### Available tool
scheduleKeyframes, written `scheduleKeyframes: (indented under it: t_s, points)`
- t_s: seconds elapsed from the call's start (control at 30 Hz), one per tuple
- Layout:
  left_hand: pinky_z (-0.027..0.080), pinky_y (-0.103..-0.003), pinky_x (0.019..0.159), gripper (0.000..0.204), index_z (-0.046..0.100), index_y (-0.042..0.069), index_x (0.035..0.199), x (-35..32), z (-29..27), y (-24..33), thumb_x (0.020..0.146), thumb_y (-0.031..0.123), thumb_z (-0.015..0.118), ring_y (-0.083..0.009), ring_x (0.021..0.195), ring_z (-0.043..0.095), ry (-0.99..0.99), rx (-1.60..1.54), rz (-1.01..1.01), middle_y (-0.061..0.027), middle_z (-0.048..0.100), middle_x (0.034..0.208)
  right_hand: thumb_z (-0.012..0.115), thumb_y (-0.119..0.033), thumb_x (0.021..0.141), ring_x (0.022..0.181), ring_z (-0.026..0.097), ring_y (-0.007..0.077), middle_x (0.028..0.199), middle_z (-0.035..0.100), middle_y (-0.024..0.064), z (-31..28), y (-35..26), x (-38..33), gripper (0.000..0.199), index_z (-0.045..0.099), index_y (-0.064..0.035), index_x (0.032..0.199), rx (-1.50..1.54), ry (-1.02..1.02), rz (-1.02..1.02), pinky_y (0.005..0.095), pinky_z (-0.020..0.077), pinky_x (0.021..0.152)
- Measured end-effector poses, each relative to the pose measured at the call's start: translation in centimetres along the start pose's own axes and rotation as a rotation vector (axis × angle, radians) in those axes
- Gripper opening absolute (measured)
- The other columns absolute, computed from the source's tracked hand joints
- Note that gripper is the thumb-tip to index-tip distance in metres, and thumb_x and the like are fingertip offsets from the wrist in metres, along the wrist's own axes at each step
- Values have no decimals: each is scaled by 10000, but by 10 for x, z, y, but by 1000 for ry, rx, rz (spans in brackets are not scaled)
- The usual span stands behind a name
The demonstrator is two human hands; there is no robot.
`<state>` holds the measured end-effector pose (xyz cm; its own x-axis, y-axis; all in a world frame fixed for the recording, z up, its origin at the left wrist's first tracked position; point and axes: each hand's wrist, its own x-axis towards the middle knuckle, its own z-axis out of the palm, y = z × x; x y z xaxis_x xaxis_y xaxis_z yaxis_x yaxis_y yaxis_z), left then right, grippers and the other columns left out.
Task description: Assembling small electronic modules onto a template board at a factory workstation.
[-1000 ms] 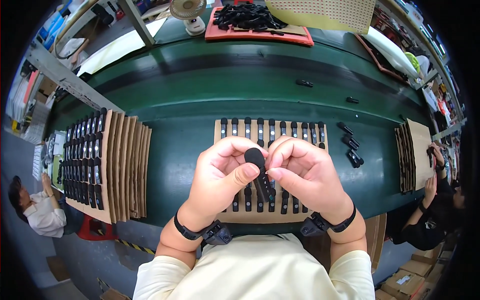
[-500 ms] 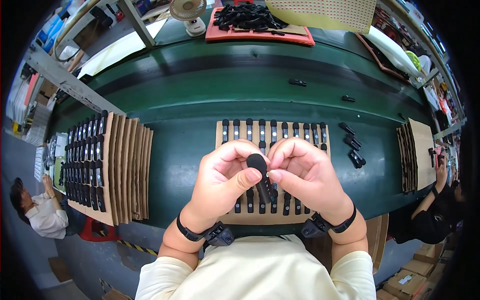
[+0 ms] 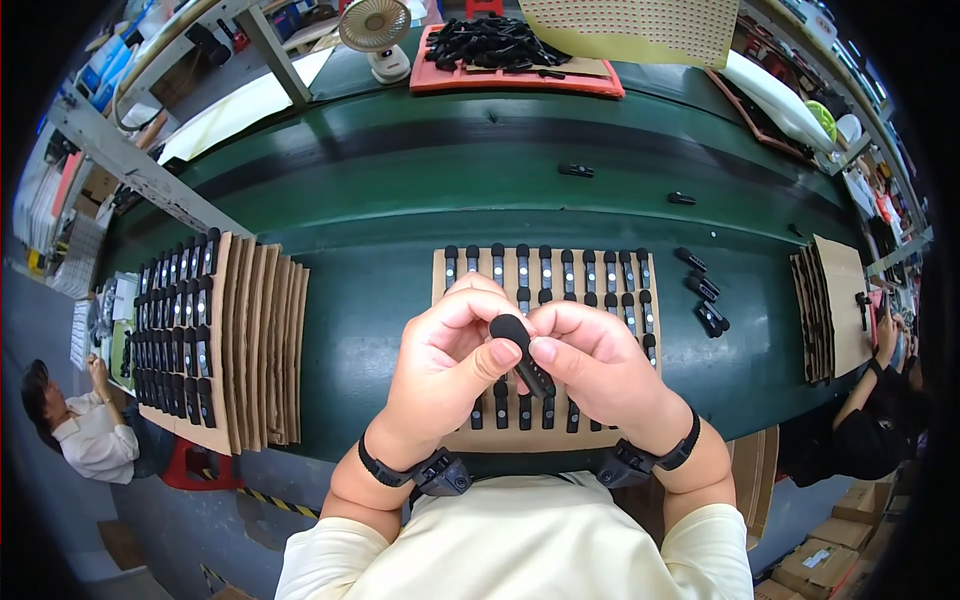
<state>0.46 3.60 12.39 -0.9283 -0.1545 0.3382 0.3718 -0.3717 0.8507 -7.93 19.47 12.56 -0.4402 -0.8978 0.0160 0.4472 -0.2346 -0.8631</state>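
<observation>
A small black clip-on microphone with a round foam cover (image 3: pixel 510 329) is pinched in my left hand (image 3: pixel 445 350), foam end up and body slanting down to the right. My right hand (image 3: pixel 595 355) closes on the same microphone from the other side, its thumb tip beside the foam. Right-hand fingertips behind it are partly hidden. Beneath both hands lies a cardboard sheet (image 3: pixel 437 285) holding rows of similar black microphones (image 3: pixel 545 262); my hands cover the middle ones.
Upright cardboard sheets with microphones (image 3: pixel 250 340) stand at left, more cardboard (image 3: pixel 840 310) at right. Loose microphones (image 3: pixel 703 288) lie right of my sheet, others on the green belt (image 3: pixel 400 150). Behind are a fan (image 3: pixel 375 25) and a red tray (image 3: pixel 520 85) of black parts. A person sits either side.
My right thumb has moved in closer to the foam, and my hands have come slightly nearer together. The two loose microphones on the far belt have shifted left.
</observation>
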Motion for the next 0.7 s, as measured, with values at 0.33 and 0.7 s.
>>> scheduleKeyframes:
  t_s: [0.33,0.7]
  points:
    - [530,-273,773,250,586,0,1045,-7,-6,-13,896,156,712,-135,876,578,65,-144,52,-55,548,988,630,-81,945,864,573,78,979,619,17,7,-3,-4,174,603,-10,1101,12,54,-30,241,485,778]
    - [460,-287,879,306,594,-5,1078,-14,-5,-5,823,32,759,-165,966,583,102,243,203,-98,610,1061,724,28,791,811,623,172,945,649,104,-1,-13,-11,285,637,2,1061,-807,174,-595,282,503,732]
